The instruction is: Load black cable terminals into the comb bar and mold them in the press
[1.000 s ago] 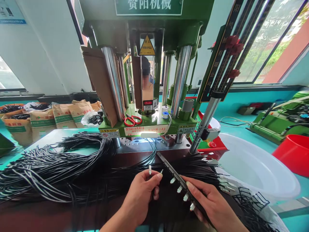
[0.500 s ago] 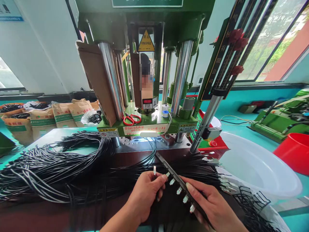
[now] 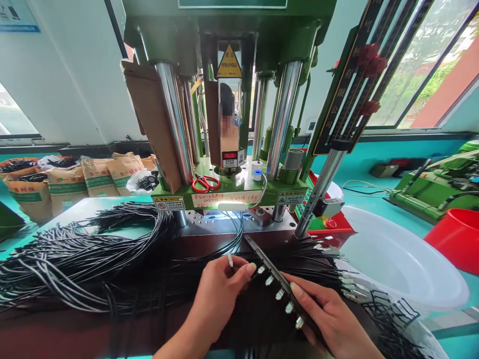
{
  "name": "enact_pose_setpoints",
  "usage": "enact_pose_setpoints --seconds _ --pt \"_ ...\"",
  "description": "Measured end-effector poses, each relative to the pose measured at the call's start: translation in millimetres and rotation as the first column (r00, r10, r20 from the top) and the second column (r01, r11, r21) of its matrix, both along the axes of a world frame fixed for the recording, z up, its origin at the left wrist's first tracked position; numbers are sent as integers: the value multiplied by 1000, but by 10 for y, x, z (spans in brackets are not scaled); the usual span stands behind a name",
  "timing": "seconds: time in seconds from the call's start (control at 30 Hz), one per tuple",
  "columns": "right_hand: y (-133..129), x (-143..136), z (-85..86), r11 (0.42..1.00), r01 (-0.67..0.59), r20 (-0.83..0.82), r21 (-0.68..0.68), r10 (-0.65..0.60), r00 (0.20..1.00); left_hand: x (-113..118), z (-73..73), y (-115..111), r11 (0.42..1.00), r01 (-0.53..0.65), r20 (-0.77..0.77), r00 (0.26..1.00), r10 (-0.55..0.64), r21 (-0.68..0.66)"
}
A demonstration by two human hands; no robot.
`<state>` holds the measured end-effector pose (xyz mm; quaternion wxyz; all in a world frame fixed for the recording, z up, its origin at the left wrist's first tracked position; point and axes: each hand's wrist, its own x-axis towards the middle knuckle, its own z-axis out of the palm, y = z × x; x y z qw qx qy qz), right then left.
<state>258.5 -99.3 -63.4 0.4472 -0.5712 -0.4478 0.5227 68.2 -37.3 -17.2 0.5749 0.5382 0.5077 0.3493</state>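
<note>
Dark bar [image 3: 272, 268] (connectors [image 3: 279, 294] along it) in right hand [image 3: 327, 309].

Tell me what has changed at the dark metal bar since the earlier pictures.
The left hand moved right to the long dark metal bar, then drew back slightly left. It let go of a small silver connector, now on the bar beyond the four others. Unchanged: the right hand holds the bar, another silver connector stays in the left hand, and the red-handled scissors lie in place.

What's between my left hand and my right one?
In the head view: a dark bar held in the right hand, its metal connectors facing the left hand.
</note>
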Motion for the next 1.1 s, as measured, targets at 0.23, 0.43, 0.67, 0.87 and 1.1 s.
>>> enact_pose_setpoints --seconds 0.23,0.43,0.67,0.87,1.1 --pt "11 -19 0 999 -16 -52 -40 13 999 -379 89 -210 878 217 421 907 -20 -426" --pt "5 50 84 993 -99 55 -69 103 993 -277 -92 -54 955 78 225 974 -12 -287" --pt "30 72 100 983 -184 77 -6 183 980 -41 -229 32 990 57 79 996 -47 -133" --pt "39 81 58 974 -227 99 -12 227 969 -64 -250 16 991 55 69 997 -47 -121" --pt "33 91 62 970 -244 117 4 242 963 -76 -234 32 989 62 79 996 -51 -136"
